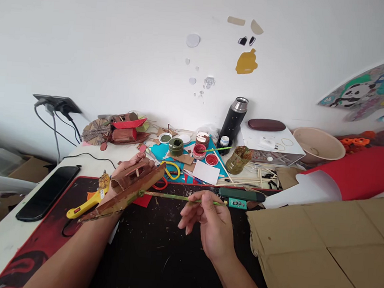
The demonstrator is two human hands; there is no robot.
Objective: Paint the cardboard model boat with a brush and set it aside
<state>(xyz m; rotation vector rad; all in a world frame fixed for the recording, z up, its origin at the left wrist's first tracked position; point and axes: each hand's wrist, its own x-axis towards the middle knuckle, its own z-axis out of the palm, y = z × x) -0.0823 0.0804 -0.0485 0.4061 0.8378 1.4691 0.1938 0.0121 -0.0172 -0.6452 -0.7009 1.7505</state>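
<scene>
Model boat (126,192) in left hand (126,170), brush (181,198) between right fingers (198,203)

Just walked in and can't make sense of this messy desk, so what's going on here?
A person holds a small brown model boat up in the left hand. The right hand pinches a thin green-stained brush, its tip touching the boat's side. Open paint jars sit behind, and flat cardboard lies to the right.

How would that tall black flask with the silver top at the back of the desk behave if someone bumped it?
The black flask stands tall and narrow on a small base, so a knock would probably tip it. Its round body would likely roll afterwards, maybe into the paint jars beside it. It looks rigid, probably metal.
</scene>
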